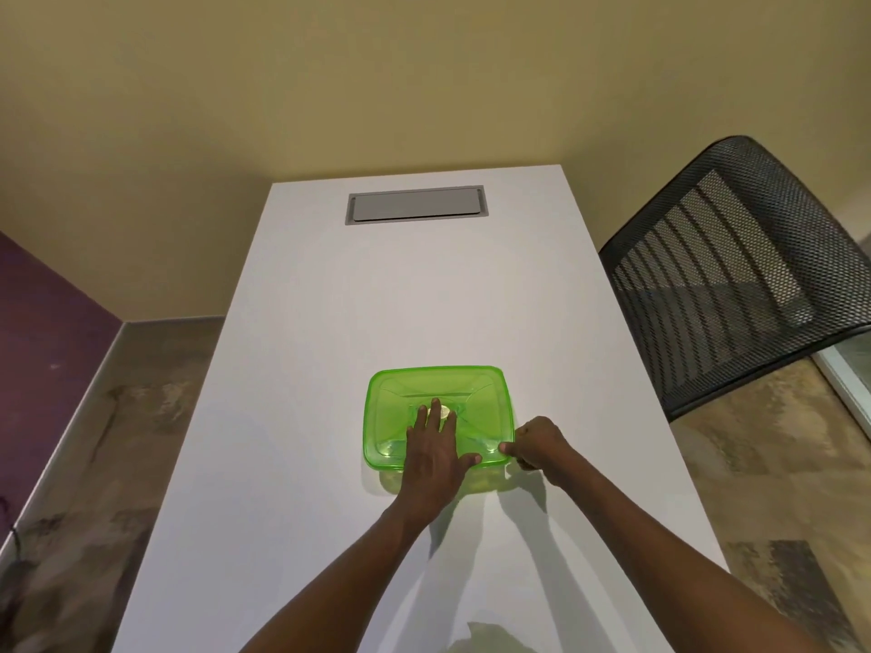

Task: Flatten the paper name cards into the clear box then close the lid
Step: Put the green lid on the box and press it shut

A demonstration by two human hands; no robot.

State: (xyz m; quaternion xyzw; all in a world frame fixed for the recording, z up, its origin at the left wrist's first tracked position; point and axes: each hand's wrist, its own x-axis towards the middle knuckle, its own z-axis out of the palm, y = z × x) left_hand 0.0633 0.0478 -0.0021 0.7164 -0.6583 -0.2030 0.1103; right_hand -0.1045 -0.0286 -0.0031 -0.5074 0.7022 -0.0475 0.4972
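1. Head view: the green translucent lid (436,388) sits on top of the clear box in the lower centre of the frame, on the white counter (330,369). The box itself is almost wholly covered by the lid; only a pale green-tinted strip shows under the near edge.
2. The left hand (431,452) lies flat and spread on the lid, palm down, fingers reaching toward the small round button at the lid's middle. It grips nothing; it appears to press.
3. The right hand (537,445) is at the lid's near right corner, fingers curled, thumb tip touching the lid's rim. It looks like a pinch or push on that corner, though whether it actually clasps the rim I cannot tell.
4. No paper name cards can be seen on the counter. Whether they lie flattened inside the box cannot be made out through the green plastic and the hand over it.
5. Judgement: the task looks near its end. The flattening step is probably done, and the lid is on; what seems left is to seat the rim all round, the near right corner now, perhaps the other corners after.
6. Unrelated: a grey cable hatch (417,205) lies in the counter toward the upper centre, and a black mesh chair (735,275) stands at the right of the frame.
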